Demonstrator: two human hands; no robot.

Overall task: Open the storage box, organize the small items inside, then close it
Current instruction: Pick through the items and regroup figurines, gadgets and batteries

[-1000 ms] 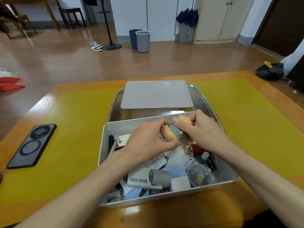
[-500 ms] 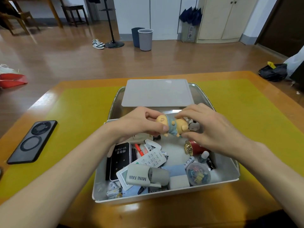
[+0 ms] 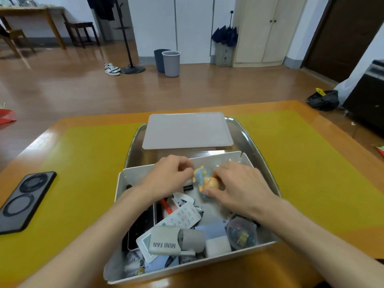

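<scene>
Over the open storage box (image 3: pixel 120 183), the right hand (image 3: pixel 239 188) pinches a toy figurine (image 3: pixel 204 180), apparently to place it; the left hand (image 3: pixel 168 177), fingers curled, steadies its other end.

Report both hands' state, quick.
Left hand: fingers curled by the figurine; grip cannot be told.
Right hand: holding the figurine.

The storage box (image 3: pixel 209 265) looks like matt white plastic, its lid (image 3: pixel 187 130) at 12 o'clock a smooth matt grey. Under them a metal tray (image 3: pixel 245 134) shines glossy and mirror-like. The table (image 3: pixel 307 107) rim is glossy varnished wood, the yellow mat (image 3: pixel 83 163) on it matt. At 9 o'clock, the phone (image 3: pixel 22 201) has a matt black back.
</scene>
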